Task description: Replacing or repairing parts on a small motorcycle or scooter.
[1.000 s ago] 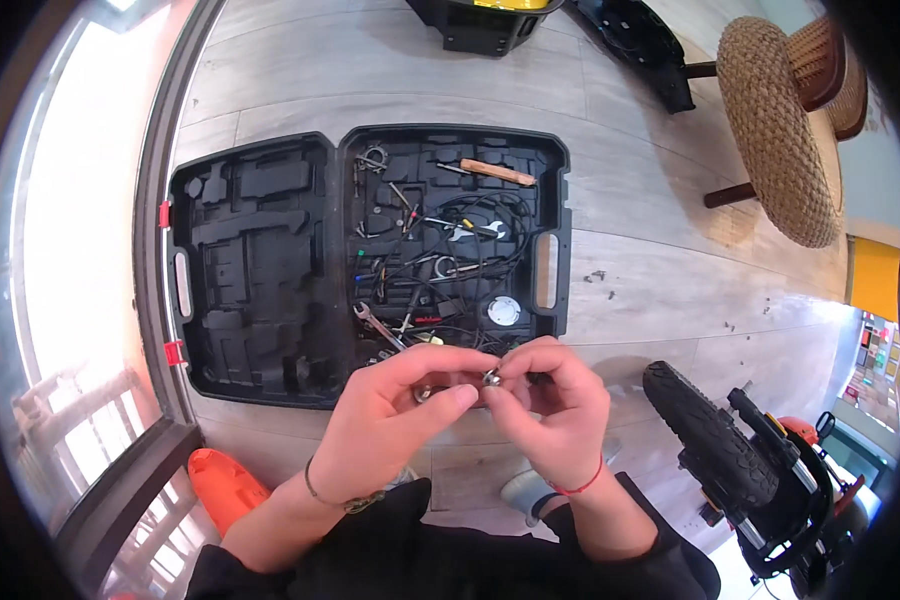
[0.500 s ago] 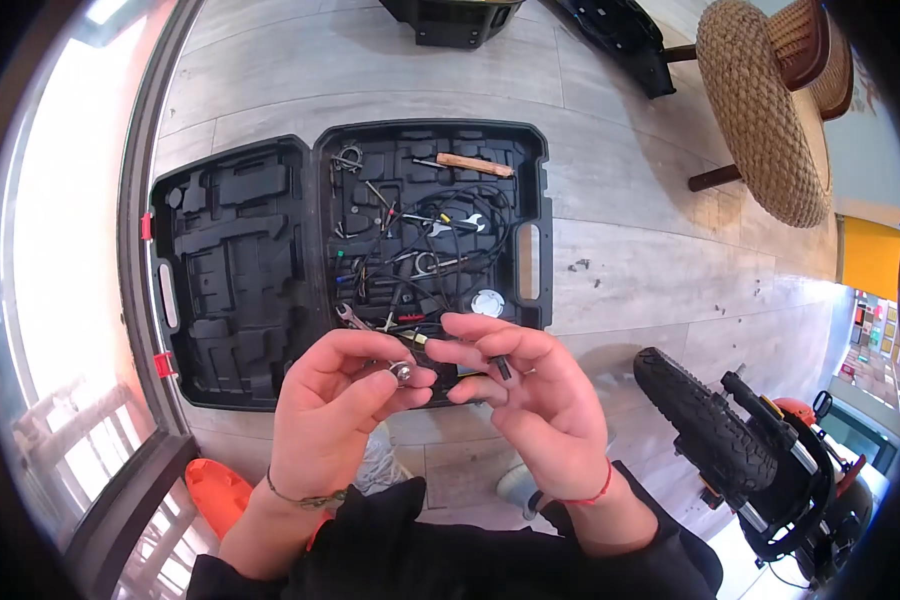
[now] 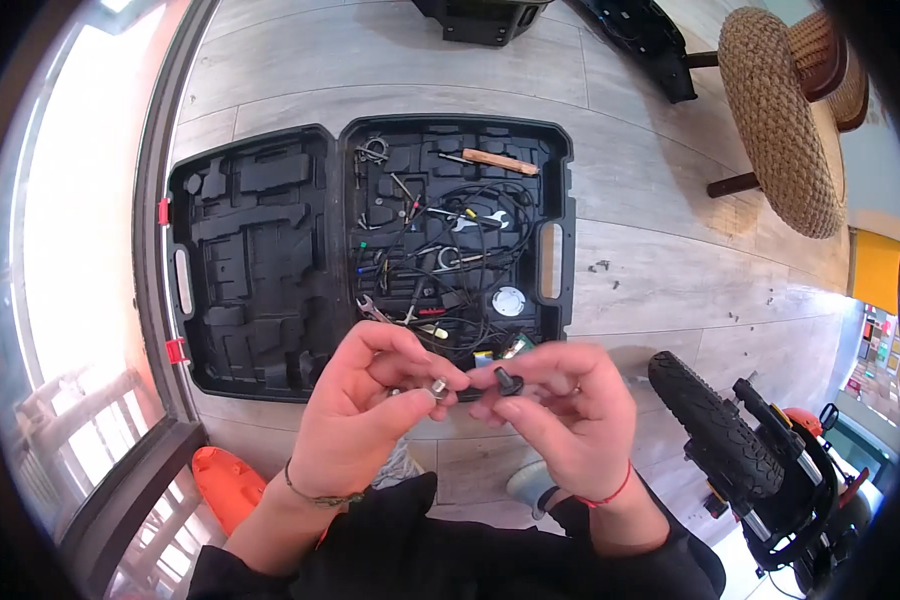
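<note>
My left hand (image 3: 355, 430) pinches a small shiny metal piece (image 3: 439, 387), nut-like in look, between thumb and forefinger. More small metal shows by its curled fingers, too small to name. Close beside it, my right hand (image 3: 585, 420) has a small black bolt-like part (image 3: 508, 382) between thumb and fingers, its stub pointing up. The fingertips of both hands nearly meet. Beyond them, an open black tool case (image 3: 568, 215) lies on the floor. Inside are an open-ended wrench (image 3: 372, 308), a double-ended wrench (image 3: 482, 222), black cables, a wooden-handled tool (image 3: 500, 161) and a round white disc (image 3: 508, 301).
The case's moulded lid half (image 3: 255, 300) lies flat at the left, beside a glass door frame (image 3: 153, 200). A wheeled vehicle with a knobby black tyre (image 3: 715, 425) stands at the right. A woven stool (image 3: 770, 120) is far right. Small dark bits (image 3: 598, 267) lie on the floor.
My right thumb and fingers have closed round the black part, which was resting between spread fingers. The metal piece in my left hand now stands up more. The whole view has shifted slightly.
</note>
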### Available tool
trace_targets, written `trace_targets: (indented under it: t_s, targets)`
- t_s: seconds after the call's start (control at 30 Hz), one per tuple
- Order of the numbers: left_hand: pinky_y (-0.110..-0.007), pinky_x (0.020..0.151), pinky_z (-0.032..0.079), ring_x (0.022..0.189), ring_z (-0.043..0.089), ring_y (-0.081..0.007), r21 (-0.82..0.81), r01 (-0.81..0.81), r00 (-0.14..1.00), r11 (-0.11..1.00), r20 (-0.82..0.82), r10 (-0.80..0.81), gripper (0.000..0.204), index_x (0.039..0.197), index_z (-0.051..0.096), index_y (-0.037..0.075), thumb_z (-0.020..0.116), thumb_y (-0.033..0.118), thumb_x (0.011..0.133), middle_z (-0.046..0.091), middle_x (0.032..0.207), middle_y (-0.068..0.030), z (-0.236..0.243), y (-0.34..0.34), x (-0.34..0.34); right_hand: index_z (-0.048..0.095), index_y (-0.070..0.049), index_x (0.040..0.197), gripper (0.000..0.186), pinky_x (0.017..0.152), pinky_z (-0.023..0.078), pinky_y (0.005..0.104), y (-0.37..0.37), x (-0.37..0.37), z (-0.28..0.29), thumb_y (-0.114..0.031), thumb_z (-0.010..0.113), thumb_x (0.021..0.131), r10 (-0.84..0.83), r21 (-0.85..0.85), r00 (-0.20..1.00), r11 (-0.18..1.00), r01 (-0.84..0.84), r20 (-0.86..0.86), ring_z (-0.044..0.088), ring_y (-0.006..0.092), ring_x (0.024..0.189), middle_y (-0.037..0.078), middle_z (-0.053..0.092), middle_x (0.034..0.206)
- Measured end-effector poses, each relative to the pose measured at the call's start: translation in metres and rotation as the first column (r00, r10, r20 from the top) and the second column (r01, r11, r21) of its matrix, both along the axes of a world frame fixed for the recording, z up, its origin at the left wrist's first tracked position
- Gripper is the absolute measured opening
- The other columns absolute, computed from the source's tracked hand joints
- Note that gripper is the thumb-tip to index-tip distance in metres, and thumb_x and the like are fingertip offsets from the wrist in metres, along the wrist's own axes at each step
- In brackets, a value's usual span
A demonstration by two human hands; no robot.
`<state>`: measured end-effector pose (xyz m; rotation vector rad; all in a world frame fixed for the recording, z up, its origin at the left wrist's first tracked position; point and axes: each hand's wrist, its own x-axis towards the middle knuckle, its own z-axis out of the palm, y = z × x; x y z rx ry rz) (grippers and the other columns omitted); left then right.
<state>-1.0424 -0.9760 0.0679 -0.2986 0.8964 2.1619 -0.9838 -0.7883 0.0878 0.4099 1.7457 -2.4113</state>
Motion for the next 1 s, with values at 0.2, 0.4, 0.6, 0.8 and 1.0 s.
trace_targets:
  t_s: [0.2, 0.4, 0.6, 0.8, 1.0]
  targets:
    - [-0.029, 0.084, 0.045, 0.097, 0.056, -0.0157, -0.028, 0.134, 0.974, 0.991, -0.180, -0.137, 0.018, 0.098, 0.057, 0.002, 0.060, -0.006, 0.081, 0.060, 0.108, -0.0143, -0.006, -0.008, -0.001, 0.057, 0.001, 0.110, 0.032, 0.076, 0.054, 0.0275, 0.006, -0.005, -0.001, 0.002, 0.069, 0.081, 0.163, 0.413, 0.975, 0.906, -0.087, -0.153, 0.065, 0.0160, 0.090, 0.014, 0.068, 0.099]
    - [-0.027, 0.083, 0.044, 0.095, 0.053, -0.0137, -0.018, 0.104, 0.962, 0.994, -0.252, -0.106, 0.021, 0.097, 0.057, 0.002, 0.063, -0.007, 0.079, 0.057, 0.103, -0.0081, -0.010, -0.007, 0.002, 0.063, 0.001, 0.103, 0.026, 0.074, 0.051, 0.0279, -0.005, 0.000, 0.011, 0.002, 0.072, 0.078, -0.022, 0.099, 0.999, 0.995, 0.019, 0.027, 0.064, 0.0189, 0.085, 0.012, 0.067, 0.098]
    - [-0.030, 0.087, 0.044, 0.098, 0.054, -0.0148, 0.048, 0.115, 0.977, 0.992, -0.185, -0.105, 0.030, 0.106, 0.053, 0.002, 0.064, -0.008, 0.079, 0.058, 0.104, -0.0094, -0.002, -0.007, 0.001, 0.065, 0.002, 0.103, 0.026, 0.071, 0.051, 0.0280, 0.002, -0.006, 0.005, 0.001, 0.071, 0.078, 0.158, 0.195, 0.981, 0.972, -0.133, -0.115, 0.064, 0.0199, 0.081, 0.013, 0.067, 0.096]
    - [-0.030, 0.090, 0.043, 0.103, 0.054, -0.0164, -0.001, 0.140, 0.960, 0.990, -0.246, -0.136, 0.024, 0.102, 0.056, 0.001, 0.063, -0.006, 0.080, 0.058, 0.106, -0.0103, 0.000, -0.009, 0.000, 0.065, 0.003, 0.108, 0.029, 0.069, 0.050, 0.0288, 0.006, -0.010, 0.006, 0.002, 0.069, 0.079, 0.275, 0.293, 0.941, 0.932, -0.211, -0.197, 0.063, 0.0201, 0.081, 0.013, 0.066, 0.094]
    - [-0.030, 0.089, 0.043, 0.100, 0.055, -0.0152, -0.165, 0.139, 0.918, 0.976, -0.349, -0.190, 0.020, 0.099, 0.061, 0.001, 0.065, -0.005, 0.080, 0.058, 0.106, -0.0075, 0.003, -0.009, 0.000, 0.064, 0.003, 0.111, 0.032, 0.070, 0.050, 0.0289, 0.003, -0.011, 0.009, 0.002, 0.068, 0.079, 0.291, 0.359, 0.938, 0.909, -0.210, -0.188, 0.063, 0.0207, 0.080, 0.014, 0.066, 0.094]
